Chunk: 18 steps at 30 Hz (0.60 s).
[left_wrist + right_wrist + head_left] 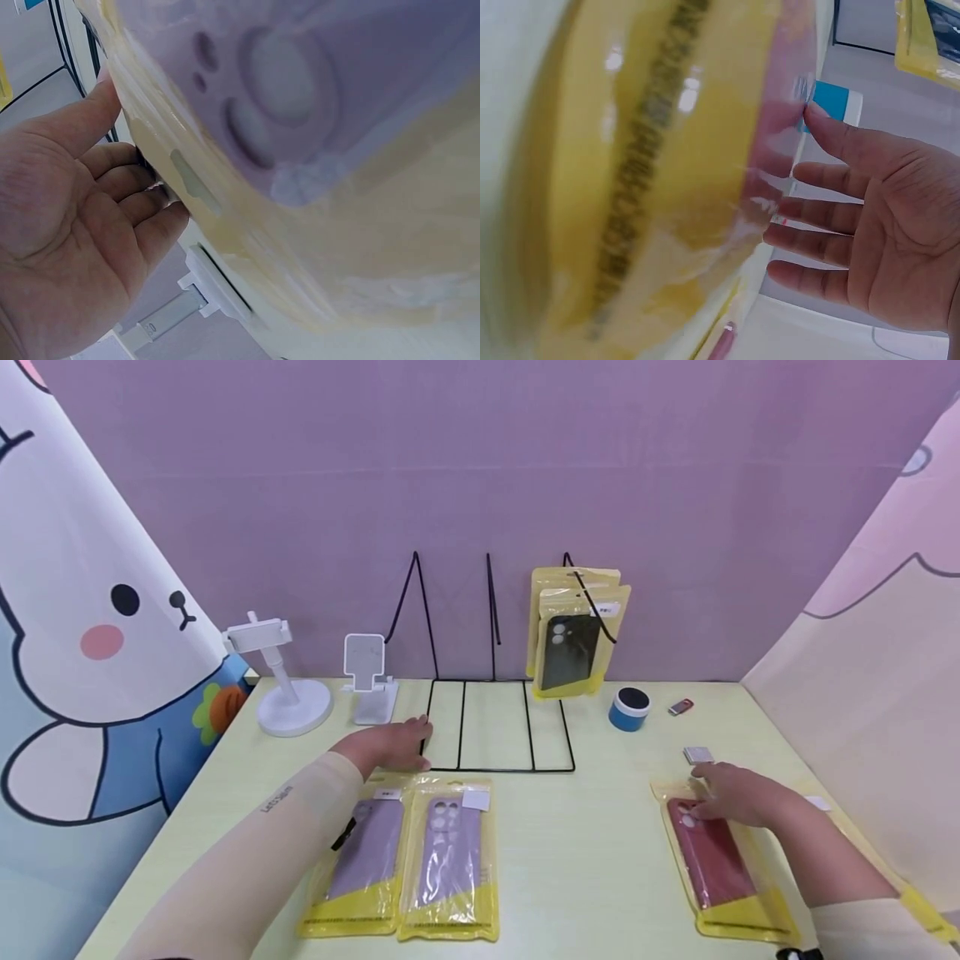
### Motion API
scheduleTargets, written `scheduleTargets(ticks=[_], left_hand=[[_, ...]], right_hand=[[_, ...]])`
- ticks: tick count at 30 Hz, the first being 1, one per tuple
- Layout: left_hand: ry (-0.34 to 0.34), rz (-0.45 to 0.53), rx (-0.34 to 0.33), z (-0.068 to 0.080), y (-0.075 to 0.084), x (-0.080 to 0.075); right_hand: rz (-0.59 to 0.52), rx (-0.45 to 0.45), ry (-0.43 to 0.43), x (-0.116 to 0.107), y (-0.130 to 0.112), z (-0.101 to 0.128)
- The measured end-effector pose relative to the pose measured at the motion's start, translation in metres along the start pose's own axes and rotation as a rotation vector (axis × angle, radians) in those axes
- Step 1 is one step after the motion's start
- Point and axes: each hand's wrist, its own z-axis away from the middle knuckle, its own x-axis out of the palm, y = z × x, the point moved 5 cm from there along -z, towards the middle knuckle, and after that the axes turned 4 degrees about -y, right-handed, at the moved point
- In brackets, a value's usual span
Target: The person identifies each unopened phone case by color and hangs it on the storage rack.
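Observation:
My left hand (393,745) is at the left front corner of a black wire display rack (498,769), its fingertips right at the side wire. In the left wrist view the fingers bend loosely beside a packaged purple phone case (360,82). Two bagged purple phone cases, one left (371,847) and one right (450,852), lie side by side below this hand. Over the top end of a bagged red phone case (712,856) reaches my right hand (738,793), thumb low over the case. Its fingers are extended and spread in the right wrist view.
Bagged phone cases, a black one (570,652) in front, hang from the rack's right hook. White phone stands, one round-based (296,708) and one smaller (365,662), stand left. Rightward are a blue-and-white jar (628,710), a red USB stick (681,707) and a small silver object (697,755).

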Motion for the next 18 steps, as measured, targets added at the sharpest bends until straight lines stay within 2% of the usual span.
scheduleTargets(ticks=[3,15,18], left_hand=[[0.002,0.002,0.0,0.0004,0.0001,0.0],[-0.002,0.015,-0.005,0.0025,0.0022,0.0001],[0.0,0.015,0.0,0.0022,0.0022,-0.0001]], right_hand=[[-0.006,0.006,-0.01,0.003,0.0019,-0.004],[0.003,-0.054,0.043,0.0083,-0.0014,-0.0089],[-0.016,-0.036,0.031,0.009,-0.0005,-0.0092]])
